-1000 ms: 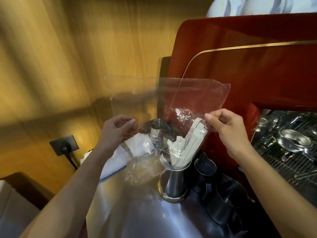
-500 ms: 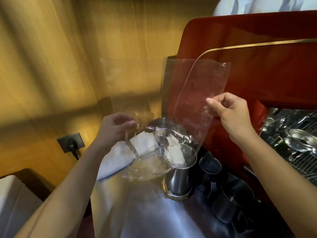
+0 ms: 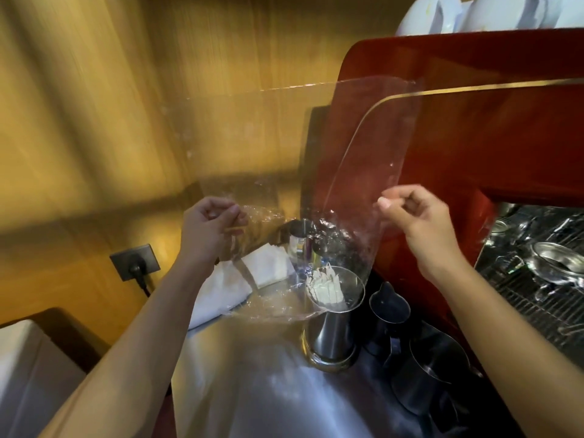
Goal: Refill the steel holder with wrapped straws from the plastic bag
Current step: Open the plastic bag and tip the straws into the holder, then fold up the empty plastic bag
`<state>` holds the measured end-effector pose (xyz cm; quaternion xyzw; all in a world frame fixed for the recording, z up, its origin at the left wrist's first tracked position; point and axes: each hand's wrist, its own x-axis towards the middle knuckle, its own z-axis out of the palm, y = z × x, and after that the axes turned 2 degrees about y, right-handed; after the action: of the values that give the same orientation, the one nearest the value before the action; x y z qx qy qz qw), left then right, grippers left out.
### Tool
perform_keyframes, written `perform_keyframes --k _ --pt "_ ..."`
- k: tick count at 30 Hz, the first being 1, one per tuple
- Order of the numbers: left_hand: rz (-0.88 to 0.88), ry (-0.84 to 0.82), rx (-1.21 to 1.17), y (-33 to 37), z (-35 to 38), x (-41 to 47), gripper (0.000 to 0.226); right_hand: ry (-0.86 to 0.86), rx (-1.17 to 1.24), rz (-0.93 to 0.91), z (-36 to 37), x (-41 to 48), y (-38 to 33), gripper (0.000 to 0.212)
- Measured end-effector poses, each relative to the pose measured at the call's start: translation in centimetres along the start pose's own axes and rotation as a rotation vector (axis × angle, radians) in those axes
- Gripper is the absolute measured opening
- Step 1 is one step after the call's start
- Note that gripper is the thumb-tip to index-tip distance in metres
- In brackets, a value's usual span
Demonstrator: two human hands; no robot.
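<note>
Left hand [image 3: 210,226] and right hand [image 3: 414,213] each pinch the upturned clear plastic bag [image 3: 300,147] above the steel holder [image 3: 331,327], wrapped straws [image 3: 325,287] inside it.

Tabletop [image 3: 252,390]: brushed steel, glare across the near part. On it: steel holder [image 3: 331,336] standing upright near the middle, wrapped straws [image 3: 325,287] inside, tops below the rim. Two dark pitchers just right of it, smaller pitcher [image 3: 389,308] behind, larger pitcher [image 3: 426,371] in front. Folded white cloth [image 3: 221,289] at the back left. Second steel cup [image 3: 300,245] behind the holder, blurred.
</note>
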<state>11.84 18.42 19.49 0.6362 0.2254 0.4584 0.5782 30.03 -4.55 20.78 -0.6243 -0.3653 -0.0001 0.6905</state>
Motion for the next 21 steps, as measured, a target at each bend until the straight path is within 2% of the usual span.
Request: perform_keyframes --k 4,11,18,21 --pt "-0.055 0.051 0.036 -0.4 -0.5 0.0 0.012 0.016 -0.05 0.05 0.3 -0.8 1.2 0.022" --pt "0.082 0.054 -0.001 2.8 -0.6 1.0 0.013 0.07 0.045 -0.016 0.1 1.2 -0.8 0.022" --pt "0.097 0.065 0.015 4.3 -0.7 0.5 0.009 0.056 0.12 -0.059 0.0 1.9 -2.8 0.022" --pt "0.073 0.051 0.021 4.4 -1.1 0.1 0.007 0.072 0.174 -0.012 0.1 1.6 -2.6 0.022"
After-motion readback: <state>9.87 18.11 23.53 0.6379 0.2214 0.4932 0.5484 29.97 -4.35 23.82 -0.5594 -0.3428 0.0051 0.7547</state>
